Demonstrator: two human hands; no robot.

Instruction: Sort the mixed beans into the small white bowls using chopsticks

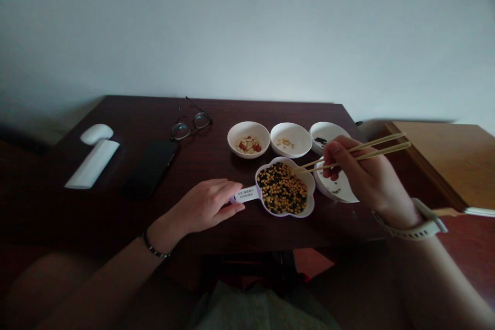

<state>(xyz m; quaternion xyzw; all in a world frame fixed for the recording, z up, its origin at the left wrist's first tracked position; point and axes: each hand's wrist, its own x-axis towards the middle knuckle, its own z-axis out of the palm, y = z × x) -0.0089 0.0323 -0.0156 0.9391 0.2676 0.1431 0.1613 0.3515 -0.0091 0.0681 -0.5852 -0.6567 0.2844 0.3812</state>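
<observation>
My left hand [207, 205] is closed on the handle of a flower-shaped bowl [312, 185] with a pale purple rim. Mixed yellow and black beans or grains [284, 191] fill much of it. My right hand [361, 170] grips a pair of wooden chopsticks [381, 145], whose tips reach into the bowl at its upper right edge. Behind stand a round white bowl [235, 140] with pale slices and red pieces, another white bowl [292, 133] with a few pale yellow bits, and a white dish [328, 128] with black bits. A second white dish [350, 193] with dark bits lies partly under my right hand.
On the dark table [216, 113] rest eyeglasses [191, 126], a black flat object [154, 167], a white computer mouse [96, 134] and a long white object [93, 165]. A wooden cabinet top [444, 154] stands at right; a wall [232, 31] rises behind.
</observation>
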